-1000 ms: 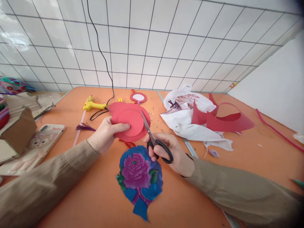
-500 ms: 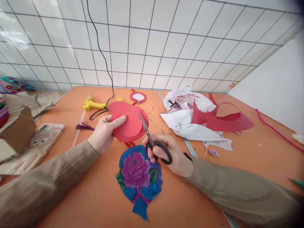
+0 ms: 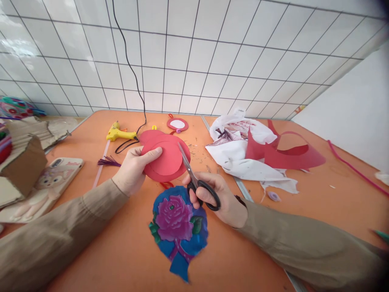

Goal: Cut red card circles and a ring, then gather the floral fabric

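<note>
Above the orange table (image 3: 127,243), mid-frame on my head feed: red paper discs (image 3: 170,158) in the left hand (image 3: 133,166), scissors (image 3: 191,173) in the right hand (image 3: 226,198). Left grip: thumb flat on the upper face near the discs' left edge, other fingers mostly hidden, so I read it as a pinch with the paper between. Right grip: fingers curled tight in the black handle loops. Blades look nearly together, pointing up-left over the discs' right side. I can't tell from this angle whether paper sits between them.

Near side, below the discs: blue cutout (image 3: 174,221) with a purple rose and green leaves, lying flat. Its top right sits just under the scissor handles as I view it. Another red paper piece (image 3: 148,136) shows behind the discs' far edge.

Left of that I have a yellow glue gun (image 3: 120,133) on its side, black cord (image 3: 129,61) running up along the tiles, then a purple tassel (image 3: 108,162) just beside the left hand. Phone (image 3: 57,178) and cardboard (image 3: 26,158) farther left. Right side: white bag (image 3: 237,162), red sheet (image 3: 291,156) with a large opening against it, lilac roll (image 3: 274,196) nearer me.
</note>
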`<state>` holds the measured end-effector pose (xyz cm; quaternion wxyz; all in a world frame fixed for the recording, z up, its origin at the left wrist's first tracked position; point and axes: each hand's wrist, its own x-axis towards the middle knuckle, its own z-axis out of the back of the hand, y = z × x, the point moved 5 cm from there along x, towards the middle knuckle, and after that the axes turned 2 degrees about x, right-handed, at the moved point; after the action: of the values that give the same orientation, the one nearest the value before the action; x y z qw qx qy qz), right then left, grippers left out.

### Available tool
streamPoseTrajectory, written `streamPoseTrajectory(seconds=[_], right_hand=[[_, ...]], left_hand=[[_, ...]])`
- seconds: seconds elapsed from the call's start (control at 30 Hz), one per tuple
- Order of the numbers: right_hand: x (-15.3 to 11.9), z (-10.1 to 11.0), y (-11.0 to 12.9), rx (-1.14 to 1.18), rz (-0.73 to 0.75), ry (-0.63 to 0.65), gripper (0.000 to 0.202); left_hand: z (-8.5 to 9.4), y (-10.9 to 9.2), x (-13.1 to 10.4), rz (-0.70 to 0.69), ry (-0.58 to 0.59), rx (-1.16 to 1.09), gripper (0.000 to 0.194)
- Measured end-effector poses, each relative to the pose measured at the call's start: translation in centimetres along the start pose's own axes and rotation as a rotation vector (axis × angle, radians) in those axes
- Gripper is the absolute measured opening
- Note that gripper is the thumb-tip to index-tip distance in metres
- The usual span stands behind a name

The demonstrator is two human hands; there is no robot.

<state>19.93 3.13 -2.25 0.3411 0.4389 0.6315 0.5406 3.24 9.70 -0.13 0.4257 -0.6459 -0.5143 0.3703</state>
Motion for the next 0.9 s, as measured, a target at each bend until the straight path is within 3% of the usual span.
streamPoseTrajectory(seconds=[0.9], right_hand=[[0.02,0.04,0.01,-0.019,-0.020,-0.013,0.047]], left_hand=[[0.22,0.00,0.22,-0.001,-0.007,0.015,0.015]])
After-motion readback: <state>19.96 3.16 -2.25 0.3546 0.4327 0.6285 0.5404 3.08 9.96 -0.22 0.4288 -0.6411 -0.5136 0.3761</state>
